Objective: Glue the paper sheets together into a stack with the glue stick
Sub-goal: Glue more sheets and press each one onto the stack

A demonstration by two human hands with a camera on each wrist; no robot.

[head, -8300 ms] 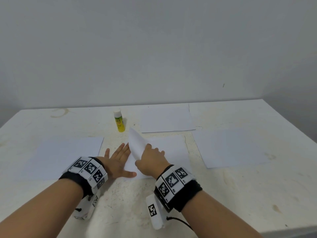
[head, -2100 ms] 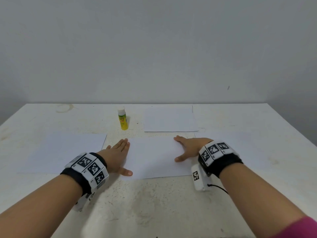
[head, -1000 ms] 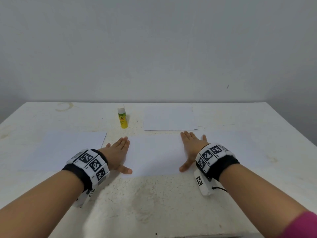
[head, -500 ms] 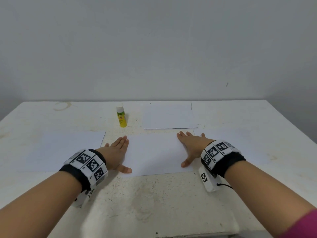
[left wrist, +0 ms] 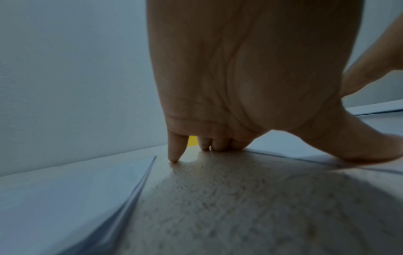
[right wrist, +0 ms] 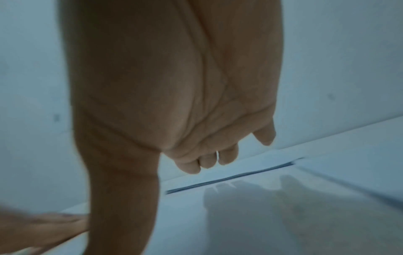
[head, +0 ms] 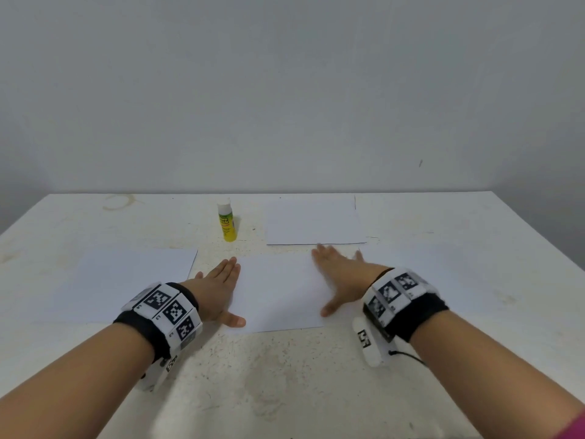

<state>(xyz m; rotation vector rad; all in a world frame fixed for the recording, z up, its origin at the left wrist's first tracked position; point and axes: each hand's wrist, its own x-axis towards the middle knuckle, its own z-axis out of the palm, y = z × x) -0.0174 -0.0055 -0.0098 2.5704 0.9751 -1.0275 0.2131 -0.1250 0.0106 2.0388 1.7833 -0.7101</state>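
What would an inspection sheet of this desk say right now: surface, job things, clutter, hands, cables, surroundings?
Surface: white table, scuffed and stained, with a ring mark at the far left.
Job's things: glue stick upright, capped, at the back; centre sheet under both hands; far sheet beside the glue stick; left sheet; right sheet, faint.
Clutter: nothing seen.
Hands: left hand flat, fingers straight, at the centre sheet's left edge, thumb on the paper; right hand flat and blurred over its right side; the wrist view shows its fingers just off the paper.
Cables: thin black lead at the right wrist.
Surroundings: plain grey wall with a small mark.
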